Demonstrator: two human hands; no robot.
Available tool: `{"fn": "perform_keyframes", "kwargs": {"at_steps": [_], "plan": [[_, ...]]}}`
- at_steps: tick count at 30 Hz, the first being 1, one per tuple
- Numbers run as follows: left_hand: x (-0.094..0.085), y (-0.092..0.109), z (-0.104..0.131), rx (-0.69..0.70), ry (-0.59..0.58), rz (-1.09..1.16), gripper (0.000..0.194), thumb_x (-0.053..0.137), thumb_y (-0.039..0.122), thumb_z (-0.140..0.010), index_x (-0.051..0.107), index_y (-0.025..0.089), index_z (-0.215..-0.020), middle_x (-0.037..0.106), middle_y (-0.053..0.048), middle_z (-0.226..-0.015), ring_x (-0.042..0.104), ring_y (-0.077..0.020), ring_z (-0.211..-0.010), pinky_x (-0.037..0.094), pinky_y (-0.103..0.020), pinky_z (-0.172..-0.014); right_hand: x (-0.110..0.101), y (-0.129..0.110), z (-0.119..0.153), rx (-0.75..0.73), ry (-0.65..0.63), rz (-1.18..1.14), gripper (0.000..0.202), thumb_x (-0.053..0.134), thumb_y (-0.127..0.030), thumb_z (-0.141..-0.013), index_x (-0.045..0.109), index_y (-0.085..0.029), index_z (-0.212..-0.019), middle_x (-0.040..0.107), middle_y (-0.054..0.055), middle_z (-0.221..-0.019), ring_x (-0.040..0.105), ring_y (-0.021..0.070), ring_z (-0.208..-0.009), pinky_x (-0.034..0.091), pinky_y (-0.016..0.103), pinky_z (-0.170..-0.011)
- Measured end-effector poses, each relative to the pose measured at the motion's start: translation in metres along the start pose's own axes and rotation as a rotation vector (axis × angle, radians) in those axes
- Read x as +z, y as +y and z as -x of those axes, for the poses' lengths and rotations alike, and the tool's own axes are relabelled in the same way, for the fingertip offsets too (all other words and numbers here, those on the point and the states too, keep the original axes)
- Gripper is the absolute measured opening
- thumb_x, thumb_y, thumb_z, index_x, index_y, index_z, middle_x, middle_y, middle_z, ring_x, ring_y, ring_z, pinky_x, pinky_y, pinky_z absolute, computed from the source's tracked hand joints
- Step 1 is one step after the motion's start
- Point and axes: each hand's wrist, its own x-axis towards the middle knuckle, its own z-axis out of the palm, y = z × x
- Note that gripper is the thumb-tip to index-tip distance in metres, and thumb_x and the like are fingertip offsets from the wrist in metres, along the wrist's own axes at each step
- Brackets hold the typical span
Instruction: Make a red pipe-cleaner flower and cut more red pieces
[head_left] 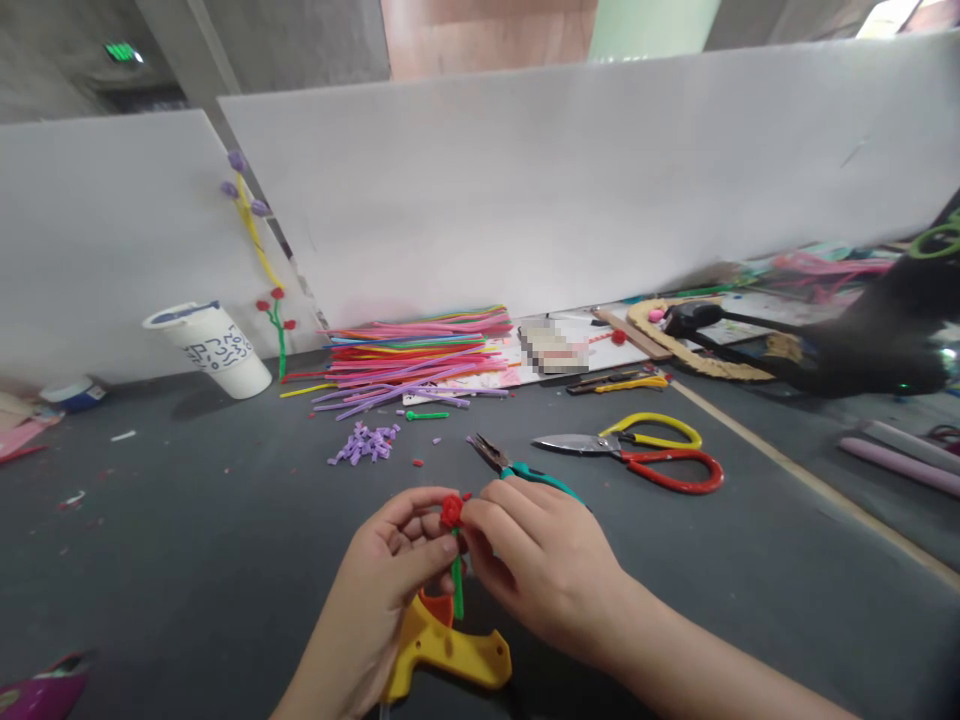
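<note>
Between the thumb and fingers of my left hand (405,560) is a small red flower (451,511) on a short green stem (458,590), held upright. My right hand (547,560) is closed in a pinch against the flower's right side. A tiny red tip pokes out above its fingers; the rest is hidden. Below both hands lies a yellow glue gun (457,655) with an orange trigger, partly covered by my left hand. Teal-handled pliers (491,452) rest just beyond my right hand. Scissors (652,450) with yellow and red handles lie farther right.
Purple cut pieces (365,443) form a small pile ahead of coloured sticks (420,350). A white cup (217,350) stands at left, near a green stem with red flowers (280,325). White panels (555,190) border the back. A black stand (862,320) occupies the right.
</note>
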Motion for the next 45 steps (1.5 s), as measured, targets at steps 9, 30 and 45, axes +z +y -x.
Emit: {"fn": "perform_keyframes", "kwargs": {"at_steps": [9,30,45], "plan": [[-0.0024,-0.0036,-0.0008,0.007,-0.025,0.002,0.031,0.074,0.019,-0.060,0.067,0.017,-0.090,0.063,-0.002,-0.070,0.057,-0.0105,-0.056,0.045,-0.019,-0.051,0.0007,0.0022,0.0020,-0.037,-0.040,-0.012,0.017,0.041,-0.015,-0.089,0.055,-0.016,-0.081,0.057,0.003,-0.071,0.046,0.0151,-0.063,0.034,0.028,-0.057],[-0.0006,-0.0045,-0.0003,0.052,-0.007,-0.102,0.029,0.073,0.018,-0.061,0.064,0.016,-0.088,0.063,-0.002,-0.071,0.058,-0.0124,-0.060,0.045,-0.021,-0.051,0.0037,-0.0009,-0.0021,0.084,0.037,-0.090,0.018,0.043,-0.012,-0.084,0.055,-0.016,-0.071,0.057,0.002,-0.065,0.051,0.0139,-0.059,0.039,0.025,-0.055],[-0.0023,-0.0044,-0.0010,0.052,-0.058,-0.048,0.026,0.070,0.018,-0.065,0.063,0.018,-0.090,0.061,0.001,-0.070,0.056,-0.0088,-0.056,0.043,-0.018,-0.051,0.0027,-0.0017,-0.0014,0.025,0.047,-0.061,0.018,0.040,-0.013,-0.087,0.054,-0.016,-0.075,0.057,0.004,-0.066,0.047,0.0146,-0.058,0.037,0.026,-0.054]]}}
